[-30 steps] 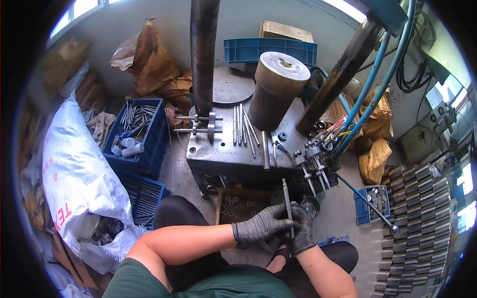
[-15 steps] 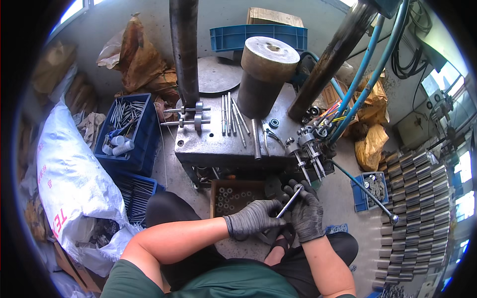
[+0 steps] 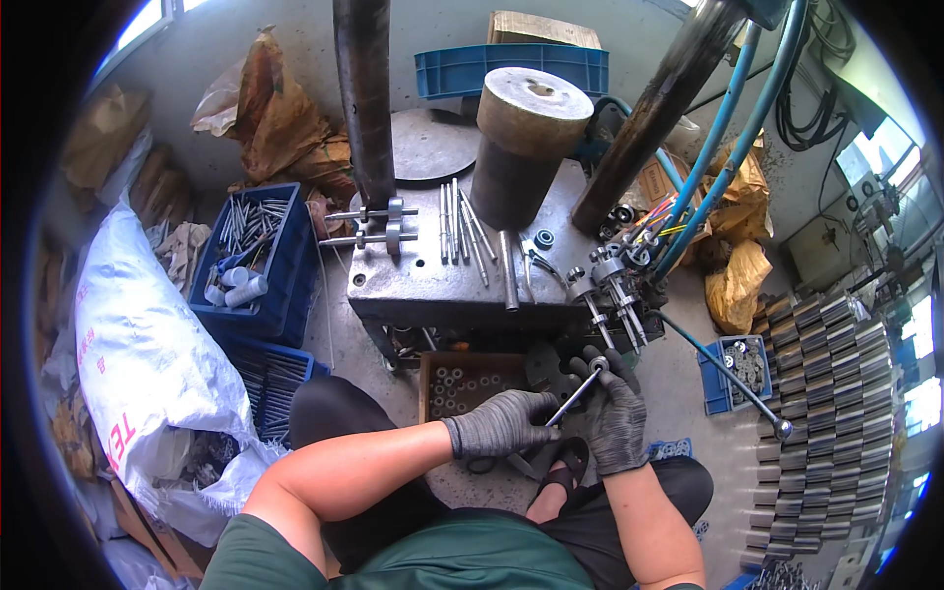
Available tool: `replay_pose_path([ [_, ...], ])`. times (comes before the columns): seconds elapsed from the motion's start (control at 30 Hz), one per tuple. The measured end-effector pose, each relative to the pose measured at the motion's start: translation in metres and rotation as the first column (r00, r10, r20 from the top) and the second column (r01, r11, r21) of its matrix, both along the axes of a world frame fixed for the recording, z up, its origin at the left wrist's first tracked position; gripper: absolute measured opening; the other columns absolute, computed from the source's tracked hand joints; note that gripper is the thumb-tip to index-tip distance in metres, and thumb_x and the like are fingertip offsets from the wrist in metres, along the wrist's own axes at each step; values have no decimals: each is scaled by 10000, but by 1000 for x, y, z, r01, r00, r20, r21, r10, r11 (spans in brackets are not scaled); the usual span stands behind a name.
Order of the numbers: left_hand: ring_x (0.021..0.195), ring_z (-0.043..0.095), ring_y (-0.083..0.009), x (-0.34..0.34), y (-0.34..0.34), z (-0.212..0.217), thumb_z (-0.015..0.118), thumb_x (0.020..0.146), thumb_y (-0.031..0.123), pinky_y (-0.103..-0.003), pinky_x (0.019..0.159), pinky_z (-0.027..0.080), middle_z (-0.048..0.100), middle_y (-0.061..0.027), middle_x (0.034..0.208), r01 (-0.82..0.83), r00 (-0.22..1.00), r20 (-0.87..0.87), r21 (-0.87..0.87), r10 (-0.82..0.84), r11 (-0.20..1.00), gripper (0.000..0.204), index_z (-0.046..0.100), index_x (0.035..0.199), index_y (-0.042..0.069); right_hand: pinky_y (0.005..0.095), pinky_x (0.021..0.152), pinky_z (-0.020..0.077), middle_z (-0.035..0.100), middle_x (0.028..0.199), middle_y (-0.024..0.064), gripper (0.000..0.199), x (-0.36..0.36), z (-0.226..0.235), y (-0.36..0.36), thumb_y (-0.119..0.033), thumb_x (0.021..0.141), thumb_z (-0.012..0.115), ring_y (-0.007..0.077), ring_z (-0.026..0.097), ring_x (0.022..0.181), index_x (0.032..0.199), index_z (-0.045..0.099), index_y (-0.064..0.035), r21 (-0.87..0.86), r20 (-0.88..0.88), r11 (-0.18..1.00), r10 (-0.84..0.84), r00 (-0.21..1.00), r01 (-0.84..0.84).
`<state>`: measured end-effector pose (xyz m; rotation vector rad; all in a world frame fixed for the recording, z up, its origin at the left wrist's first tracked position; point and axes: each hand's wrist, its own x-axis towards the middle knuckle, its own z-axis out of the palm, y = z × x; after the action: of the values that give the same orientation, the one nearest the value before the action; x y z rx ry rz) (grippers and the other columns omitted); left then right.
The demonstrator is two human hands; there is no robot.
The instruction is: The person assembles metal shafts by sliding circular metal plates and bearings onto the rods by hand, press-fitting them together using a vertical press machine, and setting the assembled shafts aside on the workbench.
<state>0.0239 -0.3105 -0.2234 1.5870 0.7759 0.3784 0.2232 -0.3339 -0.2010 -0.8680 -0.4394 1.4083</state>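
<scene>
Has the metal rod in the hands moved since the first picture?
Yes: against the metal bench, the far end of the held rod has swung right.

The metal rod (image 3: 573, 399), nearly upright a second ago, now slants rightward, a small round part (image 3: 598, 364) at its upper end.

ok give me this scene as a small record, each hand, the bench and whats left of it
left hand: grey-gloved, gripping near end of slim silver metal rod
right hand: grey-gloved, at rod's far end, by small round metal ring
grey metal bench: thick grey metal cylinder, loose silver metal rods
left of bench: blue plastic crate of metal pins
</scene>
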Motion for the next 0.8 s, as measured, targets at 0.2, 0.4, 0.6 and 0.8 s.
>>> replay_pose_path([
  [0.2,965,706,-256,-1,4,-6,726,948,229,-391,896,547,726,-188,1070,24,999,-24,60,-22,998,413,625,1287,15,439,1004,561,668,1270,189,273,-1,1,0,-78,989,590,284,657,1160,1252,618,-8,47,161,999,17,987,-25],
  [0.4,1016,704,-283,-1,6,-8,717,951,223,-399,929,538,719,-199,1110,21,1000,10,136,-23,990,428,616,1322,33,474,908,581,706,1130,176,350,8,-15,4,-216,989,665,304,687,1058,1293,607,-53,-187,30,972,150,988,-142],
  [0.6,1071,701,-295,0,7,-6,699,965,212,-386,965,528,711,-207,1180,19,999,-52,195,-9,981,450,609,1380,64,393,894,581,697,1017,154,365,-4,-6,1,-160,992,683,255,684,945,1286,596,40,-75,178,994,92,980,-80],
  [0.8,1101,694,-299,-3,6,-14,700,969,196,-390,980,522,704,-208,1203,2,1000,-8,210,0,978,440,613,1377,55,356,916,563,715,1011,132,392,-8,-7,2,-216,1025,652,207,687,961,1308,597,50,-65,477,994,105,873,-84],
])
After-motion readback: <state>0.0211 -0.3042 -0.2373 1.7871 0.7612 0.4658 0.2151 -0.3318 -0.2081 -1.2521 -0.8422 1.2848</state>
